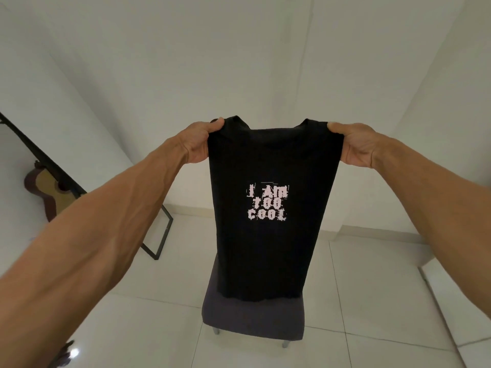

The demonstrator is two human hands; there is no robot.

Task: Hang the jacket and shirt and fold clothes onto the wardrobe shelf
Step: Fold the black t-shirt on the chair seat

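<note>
A black T-shirt point(268, 251) with pale printed lettering hangs stretched in front of me, its sides folded in so it looks narrow. My left hand point(198, 143) pinches its left shoulder and my right hand point(356, 144) pinches its right shoulder, both arms held out at chest height. The hem hangs just above the seat of a dark grey padded chair point(249, 318). No wardrobe, hanger or jacket is in view.
A black-framed mirror point(156, 235) leans against the left wall, with a guitar point(50, 189) showing in it. White walls meet in a corner behind the shirt. Glossy white floor tiles surround the chair. A white surface edge point(457, 296) sits at the lower right.
</note>
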